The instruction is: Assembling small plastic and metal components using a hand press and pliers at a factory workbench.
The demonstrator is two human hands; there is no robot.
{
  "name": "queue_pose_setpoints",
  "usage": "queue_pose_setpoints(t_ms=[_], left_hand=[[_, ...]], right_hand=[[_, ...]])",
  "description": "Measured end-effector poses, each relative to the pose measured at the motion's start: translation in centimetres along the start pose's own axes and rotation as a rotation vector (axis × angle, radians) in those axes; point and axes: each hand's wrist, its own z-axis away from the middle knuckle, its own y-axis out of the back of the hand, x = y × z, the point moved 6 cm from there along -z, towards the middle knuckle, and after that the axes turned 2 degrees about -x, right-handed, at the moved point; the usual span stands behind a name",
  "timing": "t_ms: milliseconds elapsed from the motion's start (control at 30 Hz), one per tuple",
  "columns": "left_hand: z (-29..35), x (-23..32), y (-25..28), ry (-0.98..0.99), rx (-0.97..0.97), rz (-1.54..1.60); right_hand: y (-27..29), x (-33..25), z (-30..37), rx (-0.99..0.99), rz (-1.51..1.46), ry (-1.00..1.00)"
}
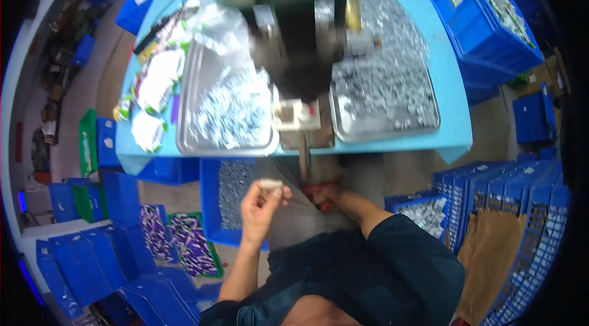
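Pinching a small pale part (pixel 270 184) between thumb and fingertips, the left hand (pixel 261 206) is hovering below the desk (pixel 451 89) edge, its grip closed on that piece. Just beside it the right hand (pixel 325 194) is clenching the red handle (pixel 316 196) of a lever dropping from the press (pixel 300 50). Beneath the left hand a blue bin (pixel 211 203) is holding grey metal pieces. Further out on the desk, the left tray (pixel 190 99) is carrying a modest heap of shiny parts, while the right tray (pixel 429 114) is lying thickly covered. Judging by these piles, much stock is waiting and the work is looking only partly through. Beyond, blue crates (pixel 485 25) are sitting loaded.
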Motion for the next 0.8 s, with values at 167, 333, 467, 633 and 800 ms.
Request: queue_pose_setpoints(t_ms=[167,333,467,633,800], left_hand=[[3.6,1.0,0.7,0.188,0.063,-0.022],[6.3,-3.3,3.4,0.312,0.048,-0.138],[3.2,-7.9,1.6,0.159,-0.223,-0.282],[4.3,-7.3,-2.7,0.153,-0.267,-0.14],[2.4,-6.4,-4.5,0.153,-0.33,-0.133]], right_hand=[[-0.9,-0.5,0.4,-0.254,0.614,0.098],[2.7,-15.6,6.5,-0.349,0.57,0.293],[0.4,-9.3,8.5,0.025,0.976,0.665],[4.7,-14.2,10.6,-0.096,0.773,0.172],[2.5,-11.8,8.7,-0.178,0.935,0.339]])
